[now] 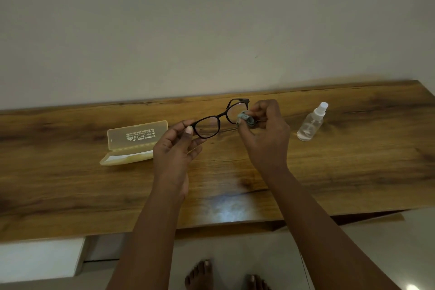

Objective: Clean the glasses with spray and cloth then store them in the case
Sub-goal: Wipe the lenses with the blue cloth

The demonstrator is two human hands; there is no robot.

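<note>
The fingers of the right hand [263, 134] are pinched around a small bunched grey cloth [246, 119], pressing it against the lens of the glasses [220, 118] nearer the spray bottle. The left hand [175, 148] grips the opposite end of the dark frame between thumb and fingertips, at the outer corner of the other lens, so the glasses hang in the air above the wooden table [353, 172], tilted with the cloth end farther from the person. Left of the glasses, the translucent yellow case [134, 142] lies open on the table, its lid standing up toward the wall [211, 19] with printed lettering on it; the left hand partly overlaps its near end. Right of the glasses, well apart, the clear spray bottle [311, 122] stands alone with bare wood all around it. Behind the glasses the table's far edge meets the wall closely. In front of them a broad bare stretch of wood runs to the near edge, where 2 bare feet [200, 275] show on the floor below.
</note>
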